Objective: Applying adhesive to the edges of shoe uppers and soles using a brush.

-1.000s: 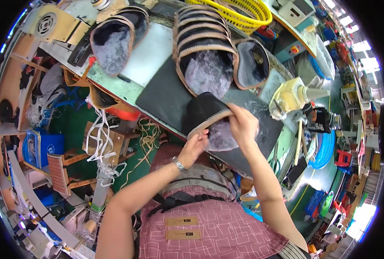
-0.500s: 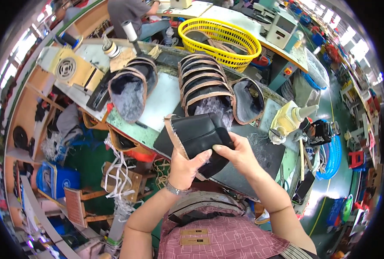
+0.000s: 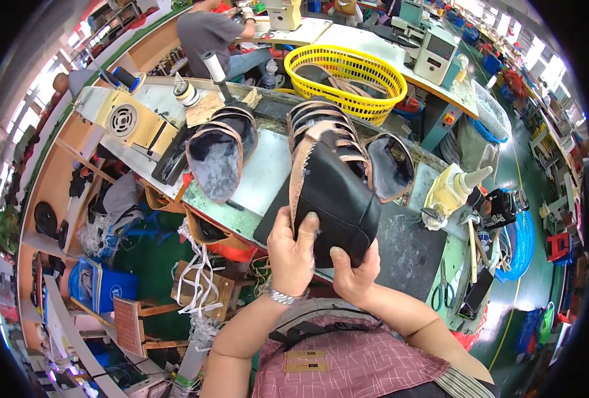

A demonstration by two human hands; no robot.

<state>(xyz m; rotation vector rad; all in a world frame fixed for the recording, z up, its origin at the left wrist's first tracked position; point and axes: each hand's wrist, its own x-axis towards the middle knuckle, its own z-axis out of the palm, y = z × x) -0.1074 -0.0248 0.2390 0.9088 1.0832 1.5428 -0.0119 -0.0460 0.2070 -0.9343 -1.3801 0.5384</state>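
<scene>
A black leather shoe upper [image 3: 337, 192] with a tan, zigzag-cut edge is raised over the near side of the bench, tilted with one end pointing away from me. My left hand [image 3: 290, 255] grips its lower left edge, thumb lying on the leather. At its lower right corner my right hand [image 3: 357, 273] holds on, thumb in front and fingers mostly hidden behind. Just beyond stands a row of similar uppers [image 3: 311, 118], partly covered by the held one. Another upper [image 3: 388, 169] with fuzzy grey lining leans to their right, and a pair of uppers [image 3: 213, 162] lies to their left.
A yellow plastic basket [image 3: 344, 83] with cut pieces stands behind the bench. Right of the dark mat [image 3: 410, 245] are a cream glue bottle [image 3: 448, 192], scissors [image 3: 443, 292] and a phone [image 3: 478, 292]. A cream machine [image 3: 125, 119] sits at left. A seated co-worker [image 3: 208, 40] works farther back.
The shoe upper has been turned from lying sideways to pointing away from me, showing its smooth side. Both hands have shifted their grip on it. The whole view has shifted slightly.
</scene>
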